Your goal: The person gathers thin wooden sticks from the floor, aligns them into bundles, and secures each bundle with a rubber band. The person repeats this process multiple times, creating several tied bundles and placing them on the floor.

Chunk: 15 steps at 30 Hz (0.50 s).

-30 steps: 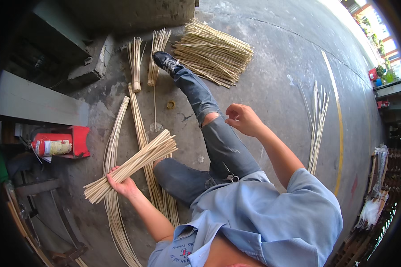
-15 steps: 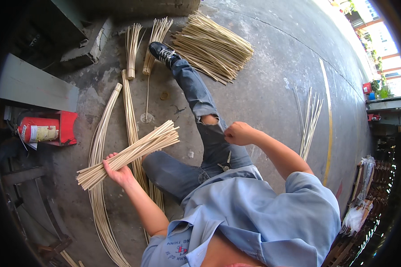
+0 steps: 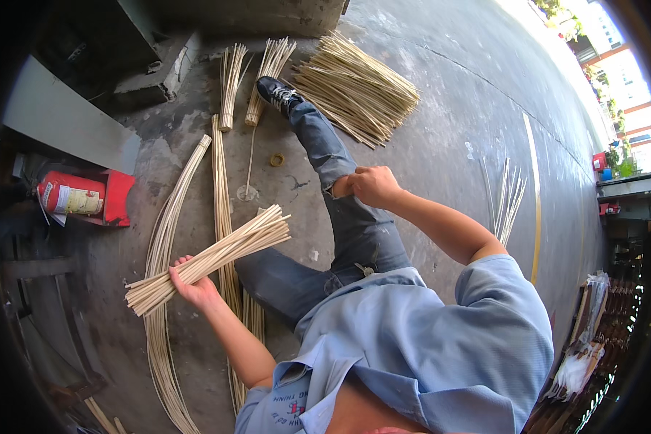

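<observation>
My left hand [image 3: 194,286] is wrapped round a short bundle of rattan-like sticks [image 3: 231,246], which slants up to the right over my bent left leg. My right hand [image 3: 375,186] is closed at the torn knee of my outstretched trouser leg [image 3: 369,228], gripping the blue-grey cloth; its fingertips are partly hidden. Beneath the held bundle, a long curved bundle [image 3: 168,210] and a straighter long bundle [image 3: 222,188] lie on the floor. Two shorter tied bundles [image 3: 231,83] [image 3: 271,76] lie near my dark shoe [image 3: 278,94].
A wide pile of loose sticks [image 3: 362,87] lies beyond my foot. To the right, more thin sticks [image 3: 510,199] rest near a yellow floor line [image 3: 536,217]. A red fire extinguisher [image 3: 72,197] is at the left, and a small yellowish ring [image 3: 276,160] lies on the floor.
My right hand has moved up along the outstretched leg, from the thigh cloth to the torn knee. The left hand keeps the stick bundle in nearly the same place. The view has shifted slightly.
</observation>
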Motion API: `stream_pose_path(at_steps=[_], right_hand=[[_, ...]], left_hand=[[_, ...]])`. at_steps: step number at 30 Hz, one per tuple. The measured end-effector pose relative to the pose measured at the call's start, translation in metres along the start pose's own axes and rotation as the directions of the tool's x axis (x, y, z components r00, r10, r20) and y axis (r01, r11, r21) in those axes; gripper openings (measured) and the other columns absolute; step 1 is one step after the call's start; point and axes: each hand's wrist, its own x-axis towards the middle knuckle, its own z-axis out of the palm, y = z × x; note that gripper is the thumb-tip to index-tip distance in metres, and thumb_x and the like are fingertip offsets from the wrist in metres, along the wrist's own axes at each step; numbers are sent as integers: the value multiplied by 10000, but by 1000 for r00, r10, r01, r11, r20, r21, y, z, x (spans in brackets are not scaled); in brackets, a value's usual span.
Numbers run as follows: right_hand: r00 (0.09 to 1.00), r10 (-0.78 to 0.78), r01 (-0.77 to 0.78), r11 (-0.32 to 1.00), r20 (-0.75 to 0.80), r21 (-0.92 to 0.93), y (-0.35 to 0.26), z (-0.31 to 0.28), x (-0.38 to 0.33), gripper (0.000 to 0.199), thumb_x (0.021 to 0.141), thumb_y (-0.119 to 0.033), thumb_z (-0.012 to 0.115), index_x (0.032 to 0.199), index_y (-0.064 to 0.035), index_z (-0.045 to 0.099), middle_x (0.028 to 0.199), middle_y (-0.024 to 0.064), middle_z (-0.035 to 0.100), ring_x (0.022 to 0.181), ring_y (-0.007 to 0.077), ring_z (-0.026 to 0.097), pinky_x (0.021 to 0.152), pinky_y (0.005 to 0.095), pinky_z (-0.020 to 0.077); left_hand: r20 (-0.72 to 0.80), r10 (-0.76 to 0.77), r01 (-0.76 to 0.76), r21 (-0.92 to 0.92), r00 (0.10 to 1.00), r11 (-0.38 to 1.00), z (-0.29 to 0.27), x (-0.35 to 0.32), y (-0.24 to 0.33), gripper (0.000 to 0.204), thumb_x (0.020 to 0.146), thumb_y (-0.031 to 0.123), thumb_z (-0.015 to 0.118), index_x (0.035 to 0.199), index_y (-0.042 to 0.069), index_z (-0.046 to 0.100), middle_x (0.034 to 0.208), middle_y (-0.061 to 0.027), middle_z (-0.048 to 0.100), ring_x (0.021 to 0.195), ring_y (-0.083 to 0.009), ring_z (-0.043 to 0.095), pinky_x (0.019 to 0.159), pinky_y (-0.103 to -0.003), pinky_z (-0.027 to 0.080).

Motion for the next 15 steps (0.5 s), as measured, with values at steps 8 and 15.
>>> stream_pose_path(at_steps=[8,15], right_hand=[[960,-273,271,961,-62,-52,-8,1,19,142,852,-227,666,966,-152,706,1045,56,650,968,260,689,749,411,572],[950,-311,311,941,21,-135,-27,8,44,142,833,-246,695,924,-154,752,1099,73,627,1049,268,647,832,406,558]], left_hand=[[-60,-25,24,-16,998,1000,-15,-8,1,241,951,180,729,1034,-11,608,983,-126,672,955,-281,658,937,-426,582],[-43,-12,12,2,999,1000,-3,3,-4,242,950,181,730,1040,-9,609,989,-120,671,954,-272,658,937,-427,574]])
